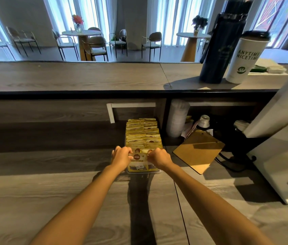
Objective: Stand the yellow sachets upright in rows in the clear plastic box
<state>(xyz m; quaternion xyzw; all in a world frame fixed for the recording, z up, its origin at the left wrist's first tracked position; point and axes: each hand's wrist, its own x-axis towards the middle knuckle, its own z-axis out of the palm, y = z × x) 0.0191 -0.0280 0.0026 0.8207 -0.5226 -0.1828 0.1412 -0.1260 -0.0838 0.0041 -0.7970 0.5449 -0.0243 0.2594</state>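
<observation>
left hand (121, 156) and right hand (159, 157) each tight on front yellow sachets (139, 160) in clear plastic box (144, 172)

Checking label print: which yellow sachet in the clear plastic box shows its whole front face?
The nearest yellow sachet, held by left hand and right hand; the others show only their tops.

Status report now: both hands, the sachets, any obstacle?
Both gripping: left hand, right hand on front yellow sachets. Rows upright, clear plastic box nearly full. To the right a clipboard, not blocking.

White paper cup (245, 57) reads "ANYTIME NICETIME"; sachet print illegible.
</observation>
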